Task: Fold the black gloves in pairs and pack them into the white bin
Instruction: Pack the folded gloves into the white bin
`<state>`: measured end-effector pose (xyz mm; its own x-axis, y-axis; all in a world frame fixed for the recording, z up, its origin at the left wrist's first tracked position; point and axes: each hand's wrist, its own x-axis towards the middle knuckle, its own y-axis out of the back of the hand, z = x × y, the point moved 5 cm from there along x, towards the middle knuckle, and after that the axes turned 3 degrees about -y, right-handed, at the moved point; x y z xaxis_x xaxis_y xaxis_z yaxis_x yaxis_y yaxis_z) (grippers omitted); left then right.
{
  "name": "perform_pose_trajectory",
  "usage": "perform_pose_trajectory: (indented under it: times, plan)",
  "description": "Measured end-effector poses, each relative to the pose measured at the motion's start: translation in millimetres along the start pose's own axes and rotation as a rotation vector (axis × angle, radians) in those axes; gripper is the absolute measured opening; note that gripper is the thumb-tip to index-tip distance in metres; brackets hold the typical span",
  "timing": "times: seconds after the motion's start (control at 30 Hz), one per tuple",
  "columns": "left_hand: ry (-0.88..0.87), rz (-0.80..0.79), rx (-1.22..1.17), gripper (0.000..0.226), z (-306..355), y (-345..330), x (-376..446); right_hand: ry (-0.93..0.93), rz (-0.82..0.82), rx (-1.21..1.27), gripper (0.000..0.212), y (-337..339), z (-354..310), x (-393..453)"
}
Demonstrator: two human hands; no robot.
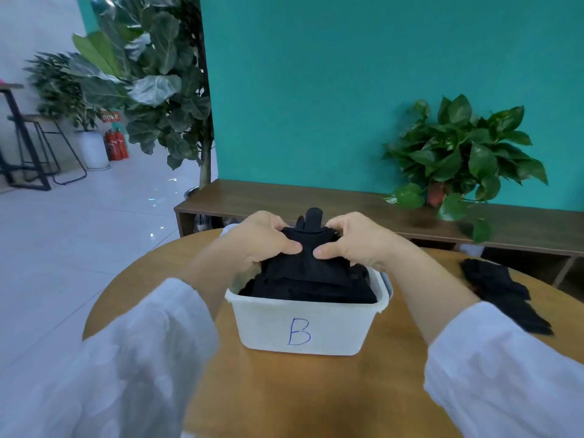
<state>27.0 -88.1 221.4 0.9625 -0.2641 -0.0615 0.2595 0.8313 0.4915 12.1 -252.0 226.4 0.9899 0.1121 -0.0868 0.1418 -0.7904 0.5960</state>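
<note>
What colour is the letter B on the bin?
Blue, handwritten on the white bin; head view.

bin (303,324) mouth: heaped with gloves (311,281) | table (284,390) front: free | right: loose gloves (502,292)

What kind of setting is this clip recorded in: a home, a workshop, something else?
Probably an office lounge or similar shared indoor space, not a workshop. Red fire extinguishers stand on the pale tiled floor, tall black-framed stools sit at left, and a teal partition wall backs a long dark wooden bench.
</note>
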Motion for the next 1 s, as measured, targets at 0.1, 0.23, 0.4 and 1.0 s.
perform_pose_trajectory:
  times: [0.1,0.23,0.4,1.0]
  plan:
    - [0.062,0.017,0.0,0.016,-17.9,21.3,28.8,-0.039,-0.015,-0.007,0.023,-17.6,-1.7,44.6]
    - [0.137,0.042,0.062,0.015,-45.1,37.9,67.8,-0.07,-0.03,-0.018,0.021,-33.4,4.4,94.6]
    - [0.141,0.043,0.183,0.015,-67.9,40.0,95.4,-0.085,-0.041,-0.056,0.023,-49.2,20.1,125.1]
    - [0.07,0.031,0.562,0.02,-73.6,24.4,106.6,0.02,-0.056,-0.229,0.023,-60.6,37.9,124.2]
